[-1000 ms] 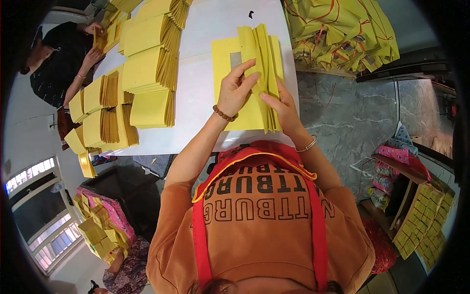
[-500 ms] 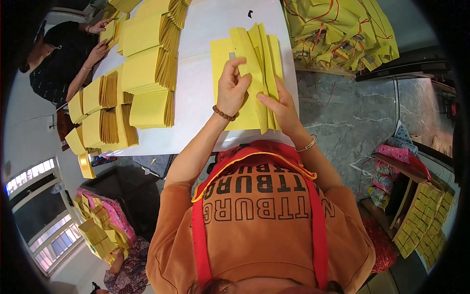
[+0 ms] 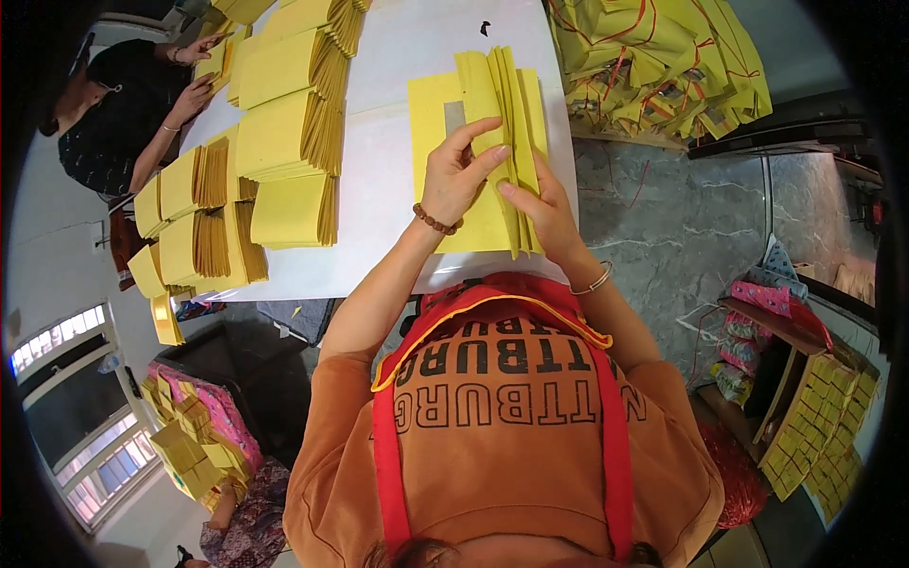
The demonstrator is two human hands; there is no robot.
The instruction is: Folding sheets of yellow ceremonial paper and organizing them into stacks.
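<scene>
A stack of yellow paper sheets (image 3: 445,104) with a grey square patch lies on the white table (image 3: 388,218) in front of me. Its right part is folded into several upright pleats (image 3: 507,85). My left hand (image 3: 456,175), with a brown bead bracelet on the wrist, pinches a pleat between thumb and fingers. My right hand (image 3: 540,208), with a thin metal bangle, rests its fingers against the lower end of the pleats beside the left hand.
Piles of folded yellow paper (image 3: 284,123) cover the table's left half. Another person in black (image 3: 118,114) handles paper at the far left. Tied yellow bundles (image 3: 663,62) lie at the upper right. More yellow stacks sit on the floor lower left (image 3: 185,445) and in a box at right (image 3: 819,426).
My left hand has slid down the pleats toward me and now pinches a fold. The right hand has barely moved.
</scene>
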